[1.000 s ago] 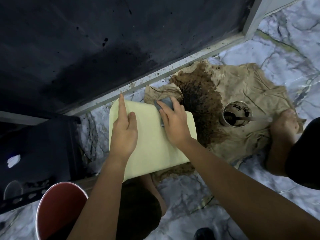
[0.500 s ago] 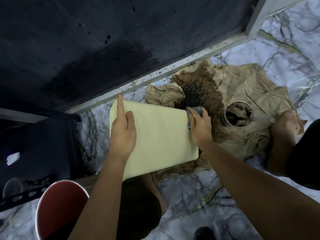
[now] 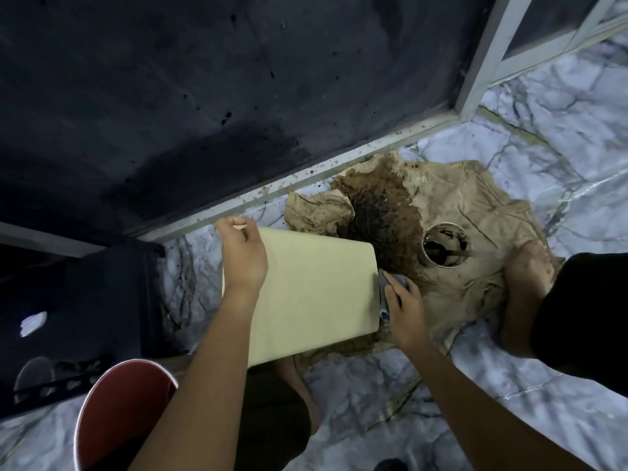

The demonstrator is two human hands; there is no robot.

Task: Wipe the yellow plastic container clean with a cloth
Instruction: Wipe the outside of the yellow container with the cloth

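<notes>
A floor (image 3: pixel 509 396) of pale marble-patterned tile with dark grey veins fills the lower and right parts of the view. A crumpled tan cloth (image 3: pixel 475 212) lies spread on it near a pale metal door frame (image 3: pixel 306 175), soaked dark brown with gritty specks across its left half. A small round white cup (image 3: pixel 445 245) holding dark residue stands on the cloth. A bare foot (image 3: pixel 530 270) presses on the cloth's right edge. At the lower left, a red bucket (image 3: pixel 122 416) with a pale rim sits on the tile, beside a black object (image 3: pixel 85 317) I cannot identify.

The red bucket (image 3: pixel 119 416) is cut off by the bottom edge.
</notes>
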